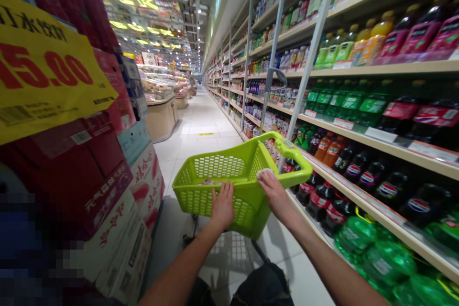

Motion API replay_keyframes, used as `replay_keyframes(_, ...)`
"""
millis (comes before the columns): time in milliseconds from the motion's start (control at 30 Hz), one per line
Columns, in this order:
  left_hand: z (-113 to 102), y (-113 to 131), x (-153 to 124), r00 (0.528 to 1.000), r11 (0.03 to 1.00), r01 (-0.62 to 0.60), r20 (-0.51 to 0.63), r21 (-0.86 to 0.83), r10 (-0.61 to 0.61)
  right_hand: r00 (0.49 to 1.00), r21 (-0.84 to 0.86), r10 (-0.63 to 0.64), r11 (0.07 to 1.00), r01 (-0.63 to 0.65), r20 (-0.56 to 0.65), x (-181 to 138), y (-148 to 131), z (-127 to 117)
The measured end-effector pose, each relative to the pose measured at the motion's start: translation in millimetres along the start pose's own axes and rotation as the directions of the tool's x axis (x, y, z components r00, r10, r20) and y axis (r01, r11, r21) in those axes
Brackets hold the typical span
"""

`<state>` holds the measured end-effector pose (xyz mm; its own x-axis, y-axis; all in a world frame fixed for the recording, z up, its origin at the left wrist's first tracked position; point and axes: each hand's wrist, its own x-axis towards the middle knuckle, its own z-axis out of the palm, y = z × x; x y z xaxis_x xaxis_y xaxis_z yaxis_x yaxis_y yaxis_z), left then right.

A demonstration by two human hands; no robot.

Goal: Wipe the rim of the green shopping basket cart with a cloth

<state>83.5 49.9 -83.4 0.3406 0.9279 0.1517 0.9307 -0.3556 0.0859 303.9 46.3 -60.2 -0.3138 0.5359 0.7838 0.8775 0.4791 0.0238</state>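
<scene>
A lime-green plastic shopping cart (204, 199) stands in front of me, its handle (299, 162) at the right. My left hand (223, 208) lies against the near side of the basket, fingers stretched out and their tips at the top rim. My right hand (274, 191) presses a crumpled whitish cloth (264, 173) onto the cart's rim close to the handle end. Something small and pale lies inside the basket behind my left fingers; I cannot make out what it is.
Shelves of soft drink bottles (373, 100) line the right side. Stacked drink cartons (107, 244) with a yellow price sign (46, 67) stand close on the left. A tiled aisle (201, 114) runs ahead, past a rounded display counter (159, 119).
</scene>
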Motion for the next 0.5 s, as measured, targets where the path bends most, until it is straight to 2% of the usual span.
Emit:
replay_keyframes(67, 1.3, -4.7, -0.6, 1.000, 1.000, -0.008, -0.015, -0.010, 0.008, 1.000, 0.029, -0.027, 0.999, 0.027, -0.001, -0.6, -2.9, 4.3)
replay_keyframes(200, 9.0, -20.9, -2.3, 0.998, 0.999, 0.046, -0.036, 0.004, -0.046, 0.985, -0.086, 0.120, 0.988, -0.131, -0.128, -0.6, 17.8, -7.5)
replay_keyframes(267, 13.5, -26.1, -1.7, 0.998, 0.999, 0.051, -0.029, 0.015, -0.051, 0.975, -0.116, 0.143, 0.980, -0.164, -0.172, 0.3, 15.3, -1.5)
replay_keyframes(433, 19.3, -40.8, 2.4, 0.999, 0.999, 0.033, -0.030, 0.014, -0.032, 0.986, -0.106, -0.104, 0.990, 0.091, -0.127, 12.3, -19.2, 40.0)
replay_keyframes(500, 19.5, -51.4, 2.2, 0.997, 0.997, 0.074, -0.018, 0.021, -0.074, 0.983, -0.132, -0.120, 0.986, 0.102, -0.140, 16.6, -14.9, 40.3)
